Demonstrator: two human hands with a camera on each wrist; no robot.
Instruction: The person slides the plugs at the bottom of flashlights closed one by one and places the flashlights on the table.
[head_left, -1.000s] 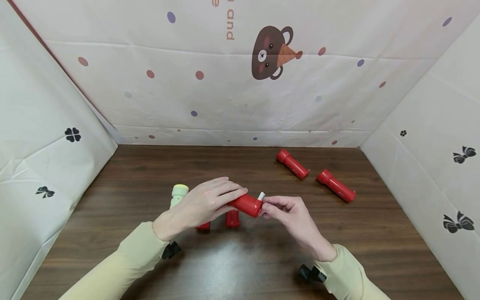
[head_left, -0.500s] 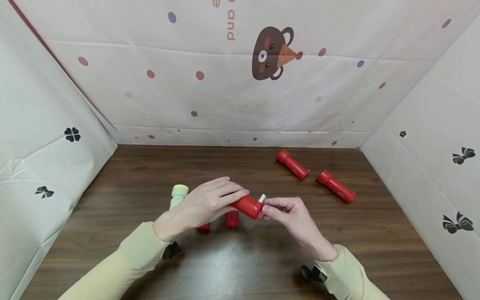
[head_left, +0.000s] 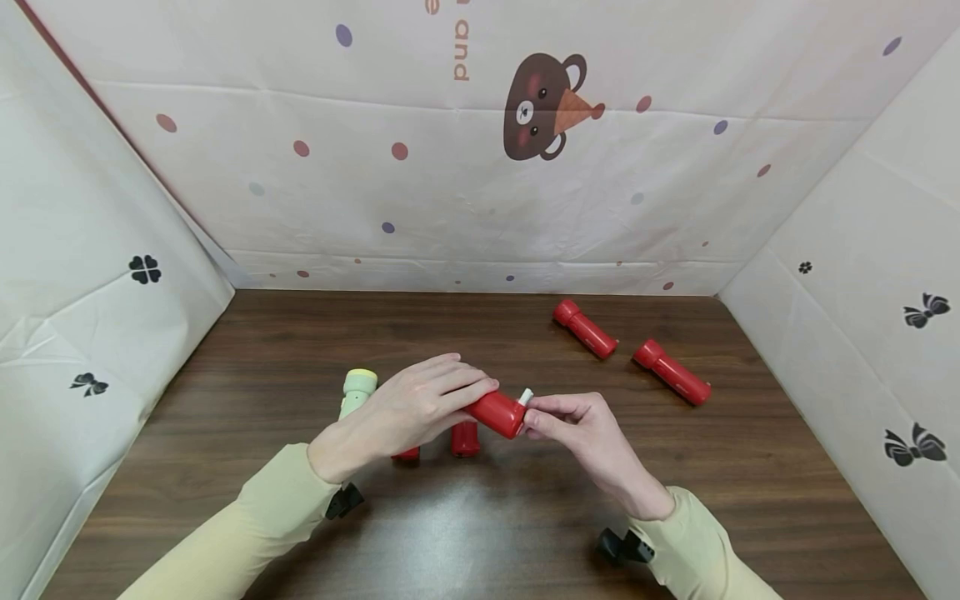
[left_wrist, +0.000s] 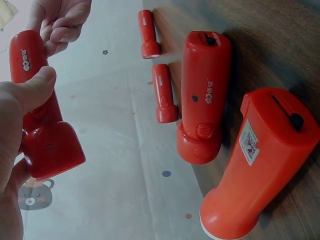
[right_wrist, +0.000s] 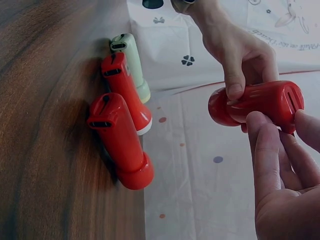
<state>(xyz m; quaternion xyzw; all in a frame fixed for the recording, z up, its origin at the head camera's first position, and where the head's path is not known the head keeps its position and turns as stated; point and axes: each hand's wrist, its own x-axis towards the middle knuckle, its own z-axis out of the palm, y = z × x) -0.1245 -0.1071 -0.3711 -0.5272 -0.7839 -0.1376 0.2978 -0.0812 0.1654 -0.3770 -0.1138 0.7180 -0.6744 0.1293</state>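
Note:
My left hand (head_left: 408,408) grips a red flashlight (head_left: 497,412) from above, its tail pointing right. The flashlight's wide head (left_wrist: 55,150) shows in the left wrist view. A small white piece (head_left: 527,397) sticks up at the tail. My right hand (head_left: 577,433) pinches at that end with thumb and fingertips; what lies between them is hidden. In the right wrist view, a dark slot (right_wrist: 291,102) runs across the tail face, close to the right thumb. Underneath the left hand, a second red flashlight (head_left: 465,439) is partly covered.
A pale green flashlight (head_left: 359,387) and a red one with a white rim (right_wrist: 125,85) stand left of the covered flashlight. Farther back on the right lie two red flashlights, one upper (head_left: 585,328) and one lower (head_left: 672,372). Patterned white sheets (head_left: 450,192) border the brown table (head_left: 450,533).
The held flashlight and its white piece have shifted very slightly right, with the right fingers staying at the tail. The other flashlights have not moved.

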